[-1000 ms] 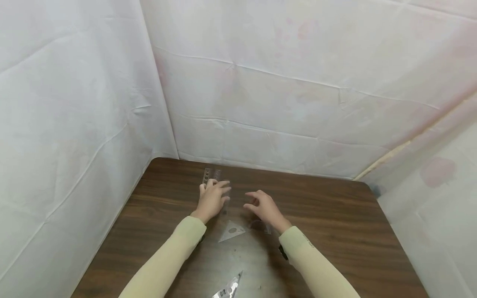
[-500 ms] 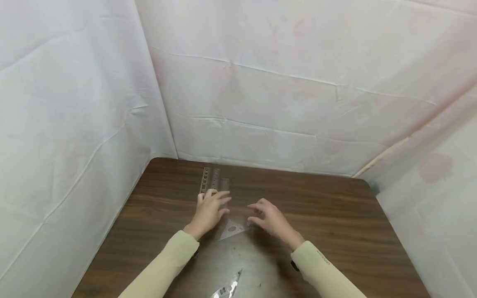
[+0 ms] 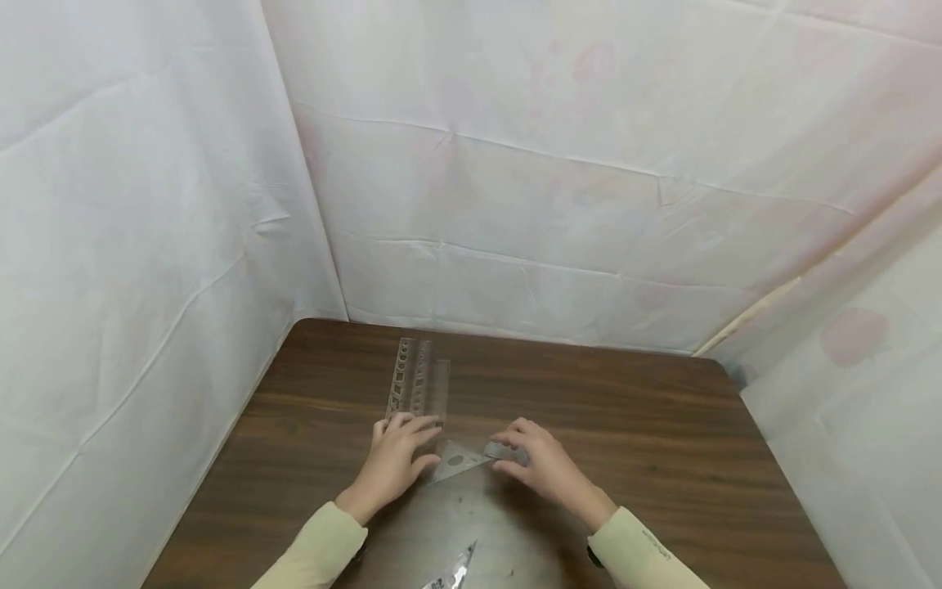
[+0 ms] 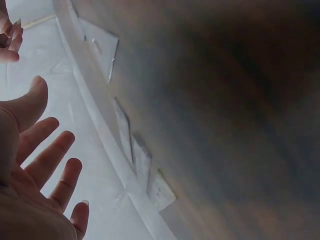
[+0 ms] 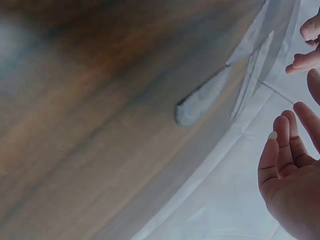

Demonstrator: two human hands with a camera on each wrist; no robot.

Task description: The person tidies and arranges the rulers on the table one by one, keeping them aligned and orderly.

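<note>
Both hands low at centre frame on the tabletop (image 3: 662,425), fingers relaxed: left hand (image 3: 393,462) and right hand (image 3: 540,466) flanking a clear triangle (image 3: 455,461), gripping nothing.

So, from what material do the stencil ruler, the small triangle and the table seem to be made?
The stencil ruler looks like clear, glossy plastic: the wood grain shows through it and its cut-out shapes. The small triangle looks the same, transparent with a pale sheen. The table seems dark wood or a wood-look laminate, with long streaked grain and a soft shine.
</note>
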